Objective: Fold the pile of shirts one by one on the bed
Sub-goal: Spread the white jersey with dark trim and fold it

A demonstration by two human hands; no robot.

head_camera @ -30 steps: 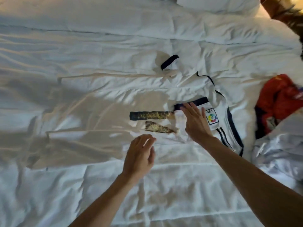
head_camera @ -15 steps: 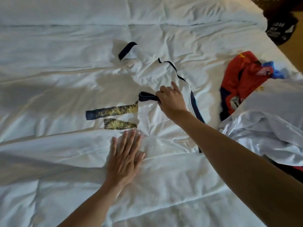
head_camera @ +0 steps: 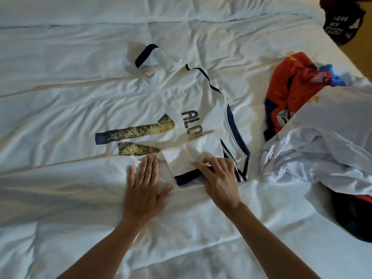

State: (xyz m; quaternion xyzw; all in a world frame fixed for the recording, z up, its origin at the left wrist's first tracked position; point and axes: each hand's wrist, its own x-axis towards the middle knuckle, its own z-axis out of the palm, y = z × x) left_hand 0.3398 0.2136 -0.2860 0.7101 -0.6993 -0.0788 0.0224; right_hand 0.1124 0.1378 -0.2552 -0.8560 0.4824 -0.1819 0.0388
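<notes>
Two bare hands work low centre of the frame on a white bed (head_camera: pixel 60 228) with a rumpled duvet. Left hand (head_camera: pixel 144 190) lies flat, fingers straight and close together, thumb out to the right, palm pressing the bedding right at the near edge of a white jersey (head_camera: pixel 193 101). Right hand (head_camera: pixel 219 180) sits just right of it, fingers bent down onto a folded-in sleeve (head_camera: pixel 193 154) of the jersey, fingertips pinching or pressing the white cloth; exact grip hard to tell, some motion blur. Jersey is spread out in frame centre, back side up, with navy trim along its right edge, dark letters "ALO" partly covered by the sleeve, and a big gold-and-navy printed number (head_camera: pixel 136 131) to the left of the letters. Other sleeve (head_camera: pixel 147 59), navy cuff, lies crumpled at upper centre, bent over itself. Sleeve under the right hand shows a navy cuff band at its near end, between the two hands. Right side of frame: pile of unfolded shirts (head_camera: pixel 322 141), white ones on top, a red and navy one (head_camera: pixel 289 91) behind them, touching. Pile is near the jersey but apart from it. Upper right corner: dark garment (head_camera: pixel 342 23) with white text "LOVE MY", off the edge of the bed, partly cut by the frame.
</notes>
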